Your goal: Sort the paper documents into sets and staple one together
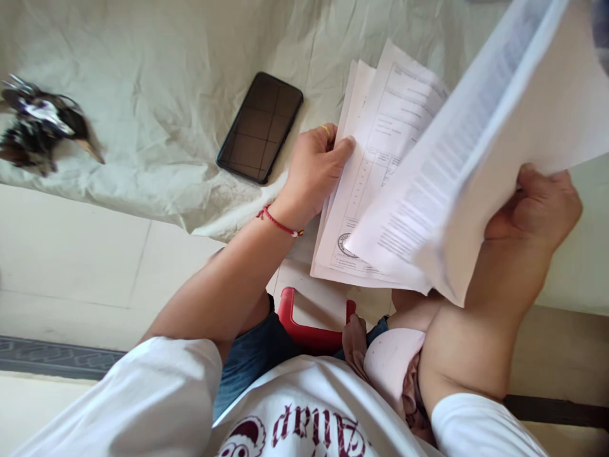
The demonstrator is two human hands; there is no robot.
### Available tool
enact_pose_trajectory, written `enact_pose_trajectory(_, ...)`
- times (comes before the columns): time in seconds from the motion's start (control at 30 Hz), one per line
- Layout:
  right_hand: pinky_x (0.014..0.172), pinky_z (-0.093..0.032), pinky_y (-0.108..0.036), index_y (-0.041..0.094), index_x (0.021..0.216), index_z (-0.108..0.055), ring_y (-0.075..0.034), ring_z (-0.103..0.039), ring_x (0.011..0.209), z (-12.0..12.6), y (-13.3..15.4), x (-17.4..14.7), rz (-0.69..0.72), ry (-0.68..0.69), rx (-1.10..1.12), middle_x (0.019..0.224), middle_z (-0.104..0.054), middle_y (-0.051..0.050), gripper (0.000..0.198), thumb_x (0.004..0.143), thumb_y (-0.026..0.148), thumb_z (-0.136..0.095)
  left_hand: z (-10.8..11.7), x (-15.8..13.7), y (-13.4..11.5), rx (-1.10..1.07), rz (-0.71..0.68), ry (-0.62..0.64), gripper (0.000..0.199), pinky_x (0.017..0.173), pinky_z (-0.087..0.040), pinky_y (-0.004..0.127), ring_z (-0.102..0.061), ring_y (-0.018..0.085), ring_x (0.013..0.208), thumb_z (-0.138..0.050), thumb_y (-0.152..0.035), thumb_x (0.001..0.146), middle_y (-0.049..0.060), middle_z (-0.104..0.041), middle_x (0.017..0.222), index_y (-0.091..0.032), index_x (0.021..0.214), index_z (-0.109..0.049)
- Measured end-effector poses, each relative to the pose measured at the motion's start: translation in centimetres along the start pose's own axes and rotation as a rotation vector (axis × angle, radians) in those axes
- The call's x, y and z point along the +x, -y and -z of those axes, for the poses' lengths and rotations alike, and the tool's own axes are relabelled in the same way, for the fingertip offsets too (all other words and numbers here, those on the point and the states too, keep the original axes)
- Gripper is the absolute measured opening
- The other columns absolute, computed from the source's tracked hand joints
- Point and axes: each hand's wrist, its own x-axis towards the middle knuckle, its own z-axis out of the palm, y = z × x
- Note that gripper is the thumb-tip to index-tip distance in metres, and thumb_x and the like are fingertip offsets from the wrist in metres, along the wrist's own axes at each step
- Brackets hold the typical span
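Note:
My left hand point(318, 166), with a red cord bracelet on its wrist, pinches the left edge of a stack of printed sheets point(364, 184), thumb on top. A form with a table and a round stamp lies uppermost there. Closed around the right side of some lifted pages point(442, 165) is my right hand point(535, 206). These pages stand folded back at a slant, blurred in part, and cover much of the stack. Left of my left hand, a black phone point(261, 127) rests with its dark screen up.
A wrinkled pale cloth point(157, 82) covers the surface. On it, at far left, lies a heap of small dark and silver things point(45, 124), too jumbled to name. Below the edge are a red plastic seat point(309, 333) and pink ruffled cloth point(392, 358) by my lap.

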Motion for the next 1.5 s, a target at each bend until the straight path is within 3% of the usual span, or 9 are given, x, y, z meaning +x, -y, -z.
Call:
enact_pose_trajectory(0.1,0.117,-0.064,-0.058,0.023,0.082,-0.07,-0.029,-0.081,0.118,-1.7,0.7,-0.5,0.081,-0.013,-0.047,0.103,-0.078,-0.003,0.028,0.059,0.025,-0.085,0.0,-0.1,-0.1,0.007,0.01,0.0,0.051,0.06,-0.018,0.037,-0.025,0.013,0.065,-0.063,-0.007,0.104,-0.003,-0.03,0.07,-0.025,0.066,-0.035)
enact_pose_trajectory(0.33,0.109,-0.065,-0.057,0.02,0.091,-0.079,-0.023,-0.077,0.096,-3.3,2.4,-2.3,0.043,0.016,-0.268,0.099,-0.08,-0.003,0.031,0.062,0.029,-0.085,-0.2,-0.2,-0.7,0.013,0.029,-0.018,0.055,0.061,-0.014,0.038,-0.021,0.013,0.067,-0.064,-0.002,0.104,-0.003,-0.029,0.069,-0.025,0.063,-0.036)
enact_pose_trajectory(0.53,0.097,-0.069,-0.055,0.017,0.092,-0.082,-0.022,-0.074,0.087,-4.3,2.8,-2.9,-0.036,0.015,-0.321,0.096,-0.081,-0.005,0.041,0.054,0.032,-0.09,-0.2,-0.3,-0.7,-0.006,0.009,-0.012,0.058,0.064,-0.017,0.04,-0.018,0.015,0.069,-0.067,-0.005,0.106,-0.003,-0.025,0.071,-0.025,0.064,-0.031)
enact_pose_trajectory(0.73,0.108,-0.065,-0.06,0.019,0.082,-0.081,-0.02,-0.068,0.081,-4.5,3.5,-3.5,-0.115,0.007,-0.41,0.087,-0.081,-0.003,0.04,0.048,0.036,-0.094,-0.4,0.0,-0.1,-0.078,-0.083,0.013,0.06,0.065,-0.018,0.039,-0.011,0.017,0.071,-0.066,-0.006,0.107,-0.002,-0.018,0.074,-0.024,0.066,-0.026)
enact_pose_trajectory(0.9,0.111,-0.064,-0.058,0.018,0.086,-0.081,-0.021,-0.072,0.088,-4.6,3.5,-3.7,-0.14,0.094,-0.348,0.096,-0.083,-0.005,0.048,0.045,0.036,-0.099,-0.5,-0.4,-0.8,-0.197,0.049,0.066,0.055,0.063,-0.018,0.036,-0.02,0.013,0.067,-0.062,-0.008,0.112,-0.003,-0.026,0.071,-0.024,0.068,-0.033)
enact_pose_trajectory(1.03,0.113,-0.065,-0.056,0.015,0.094,-0.081,-0.022,-0.076,0.095,-4.7,3.1,-3.4,-0.103,0.148,-0.259,0.105,-0.083,-0.007,0.058,0.046,0.037,-0.105,-0.5,-0.8,-1.4,-0.278,0.164,0.081,0.051,0.062,-0.025,0.029,-0.032,0.008,0.062,-0.062,-0.012,0.115,-0.005,-0.031,0.072,-0.023,0.071,-0.038)
enact_pose_trajectory(1.2,0.107,-0.067,-0.06,0.017,0.09,-0.078,-0.022,-0.076,0.089,-3.8,2.6,-2.6,-0.013,0.098,-0.312,0.096,-0.081,-0.003,0.055,0.051,0.043,-0.106,-0.6,-1.0,-1.7,-0.309,0.198,0.059,0.047,0.061,-0.025,0.024,-0.036,0.005,0.058,-0.064,-0.012,0.115,-0.007,-0.035,0.07,-0.022,0.073,-0.044)
enact_pose_trajectory(1.33,0.104,-0.068,-0.06,0.017,0.089,-0.077,-0.022,-0.078,0.088,-3.1,2.1,-2.1,-0.001,0.051,-0.364,0.096,-0.081,-0.004,0.045,0.055,0.035,-0.099,-0.4,-0.8,-1.4,-0.295,0.182,0.055,0.048,0.06,-0.024,0.024,-0.035,0.005,0.058,-0.067,-0.012,0.113,-0.007,-0.036,0.069,-0.021,0.072,-0.044)
enact_pose_trajectory(1.5,0.109,-0.068,-0.054,0.014,0.092,-0.077,-0.017,-0.079,0.087,-3.0,1.8,-1.7,0.033,-0.08,-0.352,0.093,-0.082,0.0,0.03,0.062,0.009,-0.075,-0.3,-0.7,-1.2,-0.257,0.17,0.042,0.05,0.061,-0.023,0.025,-0.034,0.006,0.06,-0.067,-0.013,0.113,-0.006,-0.035,0.07,-0.023,0.072,-0.041)
